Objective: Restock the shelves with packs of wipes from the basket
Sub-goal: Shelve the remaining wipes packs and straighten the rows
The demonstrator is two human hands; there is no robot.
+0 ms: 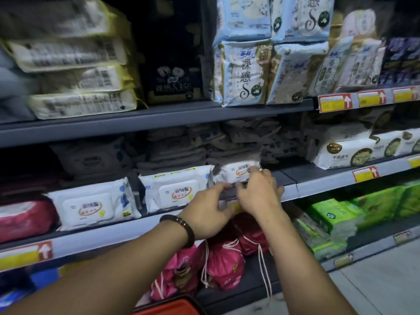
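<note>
The head camera looks at store shelves. Both hands reach out to the front edge of the middle shelf (318,185).

The left hand (208,212) has a dark bead bracelet (179,226) on its wrist. Its fingers curl around the shelf edge, on a small thing there that I cannot make out. The right hand (256,192) is just beside it, fingers bent over the same spot. Its fingertips touch the front of a small white pack of wipes (238,171) sitting on the shelf. I cannot tell if either hand is really holding anything.

Two more white packs of wipes lie flat to the left on the same shelf, one in the middle (177,189) and one further left (93,205).

Below the hands are pink bags with white strings (222,264). Green packs (336,221) sit on the lower right. A bit of the red basket (170,306) shows at the bottom edge.
</note>
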